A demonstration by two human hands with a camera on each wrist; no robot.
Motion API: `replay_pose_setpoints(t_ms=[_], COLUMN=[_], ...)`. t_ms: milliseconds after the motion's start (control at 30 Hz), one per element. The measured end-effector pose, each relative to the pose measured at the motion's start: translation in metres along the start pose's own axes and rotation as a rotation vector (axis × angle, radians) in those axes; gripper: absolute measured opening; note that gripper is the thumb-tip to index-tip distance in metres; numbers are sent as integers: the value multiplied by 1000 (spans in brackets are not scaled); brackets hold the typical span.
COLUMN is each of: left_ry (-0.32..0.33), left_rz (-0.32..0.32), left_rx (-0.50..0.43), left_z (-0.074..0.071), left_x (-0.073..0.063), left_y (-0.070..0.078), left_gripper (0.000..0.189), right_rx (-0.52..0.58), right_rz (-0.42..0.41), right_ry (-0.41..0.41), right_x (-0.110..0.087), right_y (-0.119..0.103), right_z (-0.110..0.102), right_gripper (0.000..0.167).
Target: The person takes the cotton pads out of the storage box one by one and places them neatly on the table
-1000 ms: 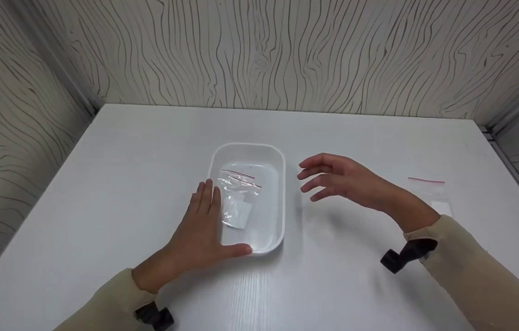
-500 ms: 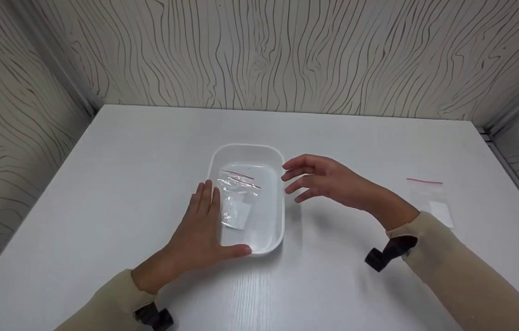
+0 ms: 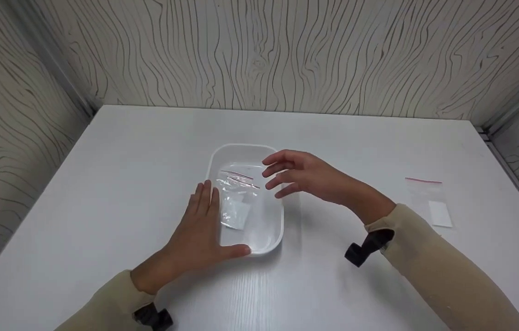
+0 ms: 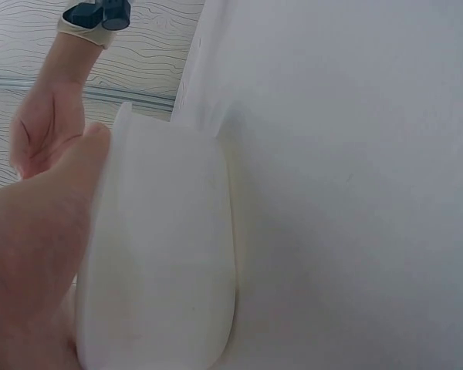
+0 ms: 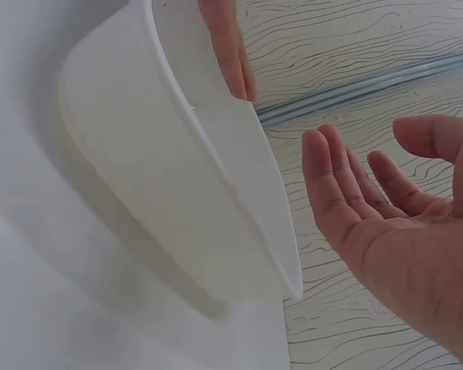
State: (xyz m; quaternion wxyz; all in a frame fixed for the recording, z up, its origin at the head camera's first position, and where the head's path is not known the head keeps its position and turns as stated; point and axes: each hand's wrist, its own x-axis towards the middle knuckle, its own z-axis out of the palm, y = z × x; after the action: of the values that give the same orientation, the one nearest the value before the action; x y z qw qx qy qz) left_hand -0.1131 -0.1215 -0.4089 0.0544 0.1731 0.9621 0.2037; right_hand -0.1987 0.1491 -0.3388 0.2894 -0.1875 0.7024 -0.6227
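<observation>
A white plastic container (image 3: pixel 266 230) with rounded corners stands on the table, and in it lie clear zip bags (image 3: pixel 236 209) with red seal lines and a white slip inside. My left hand (image 3: pixel 197 234) rests along the container's left rim, fingers straight, thumb stretched along the near rim. Above the right rim hovers my right hand (image 3: pixel 307 177), its fingers loosely bent and holding nothing. In the right wrist view that hand (image 5: pixel 393 200) is raised over the rim with a gap between fingers and thumb. The left wrist view shows the container's outer wall (image 4: pixel 162 247) beside the left palm.
Another clear zip bag (image 3: pixel 424 200) with a red seal line and a white slip lies flat on the white table (image 3: pixel 149 142) at the right. Wood-patterned panels (image 3: pixel 259 55) rise behind the table and at both sides.
My right hand has moved left, from beside the container to over its right rim, and the bag at the right has come fully into view. The left hand has stayed in place.
</observation>
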Motion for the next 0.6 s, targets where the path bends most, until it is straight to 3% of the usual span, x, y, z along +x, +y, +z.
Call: replay_pose_setpoints(t_ms=[600], left_ry=[-2], left_rz=[15], left_rx=[-9], left_z=[-1], left_x=[0], left_y=[-1], left_gripper=[135], right_rx=[10], right_rz=[55], right_ry=[73], right_x=[23], right_y=[-6], right_z=[16], right_gripper=[42])
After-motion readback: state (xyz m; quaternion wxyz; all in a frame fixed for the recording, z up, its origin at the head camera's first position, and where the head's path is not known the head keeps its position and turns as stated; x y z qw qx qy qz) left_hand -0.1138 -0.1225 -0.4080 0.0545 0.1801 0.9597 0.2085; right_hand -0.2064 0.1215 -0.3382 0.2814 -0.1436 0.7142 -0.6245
